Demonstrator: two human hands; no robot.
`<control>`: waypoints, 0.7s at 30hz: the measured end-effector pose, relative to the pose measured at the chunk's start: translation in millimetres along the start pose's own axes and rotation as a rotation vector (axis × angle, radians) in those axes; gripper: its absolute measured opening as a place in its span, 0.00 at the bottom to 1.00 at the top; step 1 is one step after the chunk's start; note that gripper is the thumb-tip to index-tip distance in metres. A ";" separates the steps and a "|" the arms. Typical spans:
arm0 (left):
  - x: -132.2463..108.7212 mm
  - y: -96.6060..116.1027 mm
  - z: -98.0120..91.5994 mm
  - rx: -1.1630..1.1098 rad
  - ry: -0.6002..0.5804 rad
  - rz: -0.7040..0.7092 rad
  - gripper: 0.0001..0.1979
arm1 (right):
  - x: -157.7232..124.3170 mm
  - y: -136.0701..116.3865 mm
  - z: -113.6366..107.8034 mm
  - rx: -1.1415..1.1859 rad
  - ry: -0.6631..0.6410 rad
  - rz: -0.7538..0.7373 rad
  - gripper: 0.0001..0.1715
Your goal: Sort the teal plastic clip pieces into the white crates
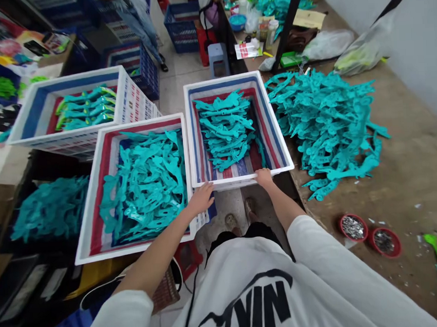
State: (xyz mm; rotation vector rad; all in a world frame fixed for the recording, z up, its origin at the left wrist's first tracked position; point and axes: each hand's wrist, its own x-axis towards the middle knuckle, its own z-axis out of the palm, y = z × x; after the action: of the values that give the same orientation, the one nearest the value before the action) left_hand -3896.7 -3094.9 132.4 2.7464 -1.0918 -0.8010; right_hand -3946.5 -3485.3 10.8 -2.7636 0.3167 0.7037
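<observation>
Brown-topped counter [405, 173] runs along the right side, bearing a loose heap of teal plastic pieces [324, 128] and two small red bowls [353, 227] of metal scraps, while a tiled floor [174, 92] leads ahead to blue crates and a co-worker's jeans-clad legs [141, 26]. Directly before the person's body sits a white crate [234, 179] lined with red, white and blue striped plastic, holding a stack of teal plastic pieces [226, 131]. Its near rim runs crosswise in front of the torso, and both hands are on that rim. The left hand [202, 198] lies palm down at the near left corner, fingers spread, right beside a second white crate [128, 126] packed with similar pieces. The right hand [264, 177] sits further along, right of the rim's middle, fingers curling over the edge with their tips hidden. Neither hand is clearly nearer, and whether either truly grips the rim or only rests there cannot be told.
</observation>
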 end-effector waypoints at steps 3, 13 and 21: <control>22.6 -0.4 24.2 0.072 -0.027 -0.147 0.36 | -29.1 -3.1 10.4 -0.017 -0.014 0.004 0.19; -13.2 46.4 100.5 -0.064 -0.065 -0.282 0.22 | -124.1 2.7 40.1 -0.133 -0.078 0.004 0.21; -54.0 84.4 121.4 -0.089 -0.114 -0.404 0.22 | -170.1 13.8 77.4 -0.151 -0.087 -0.062 0.25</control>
State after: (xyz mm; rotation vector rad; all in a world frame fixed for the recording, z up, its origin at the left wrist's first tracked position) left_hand -4042.0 -3108.1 73.4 2.9120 -0.4982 -1.0320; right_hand -4129.8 -3449.8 26.4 -2.8584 0.1660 0.8623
